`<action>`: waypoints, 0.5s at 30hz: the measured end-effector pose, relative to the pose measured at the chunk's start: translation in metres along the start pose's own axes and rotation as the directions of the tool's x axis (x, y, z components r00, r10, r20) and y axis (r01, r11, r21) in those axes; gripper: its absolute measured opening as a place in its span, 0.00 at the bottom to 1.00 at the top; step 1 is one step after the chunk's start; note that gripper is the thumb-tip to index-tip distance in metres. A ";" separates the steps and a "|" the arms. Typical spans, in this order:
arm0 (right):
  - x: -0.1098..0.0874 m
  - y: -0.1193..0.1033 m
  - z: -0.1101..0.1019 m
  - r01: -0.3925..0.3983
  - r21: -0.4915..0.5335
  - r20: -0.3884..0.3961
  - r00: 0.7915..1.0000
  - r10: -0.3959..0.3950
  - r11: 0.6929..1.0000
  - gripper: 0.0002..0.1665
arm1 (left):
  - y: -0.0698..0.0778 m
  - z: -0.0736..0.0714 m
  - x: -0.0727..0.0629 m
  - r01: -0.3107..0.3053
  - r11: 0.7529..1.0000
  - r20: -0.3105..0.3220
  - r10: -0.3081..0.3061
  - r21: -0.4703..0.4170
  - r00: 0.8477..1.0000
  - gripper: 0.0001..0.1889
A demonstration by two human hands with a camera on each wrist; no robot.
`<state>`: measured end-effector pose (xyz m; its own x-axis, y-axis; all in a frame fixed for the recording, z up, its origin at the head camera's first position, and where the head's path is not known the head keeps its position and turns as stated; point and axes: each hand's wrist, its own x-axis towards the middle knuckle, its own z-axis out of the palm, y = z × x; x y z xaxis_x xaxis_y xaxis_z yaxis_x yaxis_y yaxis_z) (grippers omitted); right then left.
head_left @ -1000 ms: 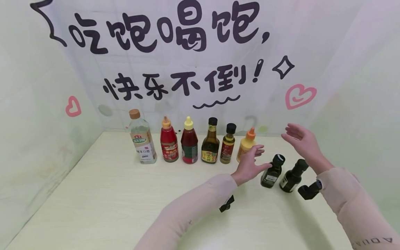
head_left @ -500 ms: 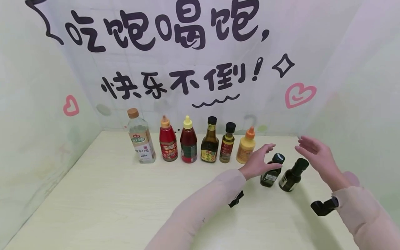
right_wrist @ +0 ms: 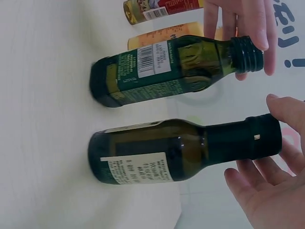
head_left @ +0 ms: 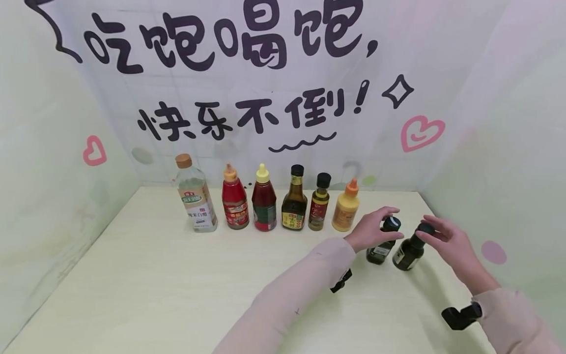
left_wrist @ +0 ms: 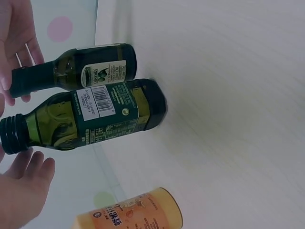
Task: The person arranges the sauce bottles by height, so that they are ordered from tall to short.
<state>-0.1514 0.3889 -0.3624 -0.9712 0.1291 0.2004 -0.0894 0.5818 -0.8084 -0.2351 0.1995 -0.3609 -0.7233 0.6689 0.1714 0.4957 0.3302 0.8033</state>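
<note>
Two dark green glass bottles of olive oil stand upright at the table's right. My left hand (head_left: 370,230) is at the left, squarer bottle (left_wrist: 107,112), its thumb and fingers spread around the dark screw cap (right_wrist: 248,53). My right hand (head_left: 452,246) is held around the neck and cap of the other, rounder bottle (right_wrist: 143,152); its fingers lie close behind the cap (right_wrist: 264,136) and its thumb stays apart from it in the right wrist view. Part of each hand is cut off by the wrist frames.
Left of the hands, a back row holds a mustard-yellow squeeze bottle (head_left: 346,211), a small black-capped bottle (head_left: 319,209), a brown sauce bottle (head_left: 295,204), two red squeeze bottles and a clear vinegar bottle (head_left: 196,201). Pale walls enclose the wooden table (head_left: 177,290).
My left hand has moved right from beside the yellow bottle to the squarer bottle's cap. My right hand has lowered from the air to the other bottle's cap. The bottles stay put.
</note>
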 end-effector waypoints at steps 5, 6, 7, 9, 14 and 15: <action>0.016 0.065 0.002 -0.028 0.003 -0.058 0.998 0.028 1.000 0.32 | 0.003 0.001 0.001 0.001 0.999 -0.041 0.001 0.044 0.999 0.25; 0.022 0.086 0.002 -0.033 -0.006 -0.077 0.997 0.033 0.999 0.32 | 0.004 0.002 0.001 0.002 0.999 -0.046 0.001 0.051 0.999 0.25; 0.029 0.107 0.002 -0.036 -0.015 -0.096 0.995 0.034 0.999 0.32 | 0.004 0.002 0.001 0.001 0.998 -0.050 0.002 0.056 0.999 0.24; 0.039 0.143 0.003 -0.035 -0.032 -0.139 0.990 0.031 0.999 0.32 | 0.004 0.003 0.002 0.004 0.998 -0.055 0.000 0.064 0.998 0.23; 0.043 0.159 0.007 -0.016 -0.006 -0.185 0.983 0.015 1.000 0.31 | 0.000 0.006 0.003 0.021 0.999 -0.058 -0.018 0.050 0.998 0.22; 0.042 0.158 0.008 -0.011 0.000 -0.187 0.982 0.011 1.000 0.31 | 0.000 0.006 0.003 0.025 0.999 -0.062 -0.022 0.044 0.998 0.21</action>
<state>-0.2083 0.4798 -0.4863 -0.9137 0.2834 0.2913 -0.0784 0.5804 -0.8106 -0.2347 0.2055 -0.3641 -0.7625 0.6188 0.1888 0.4984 0.3756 0.7813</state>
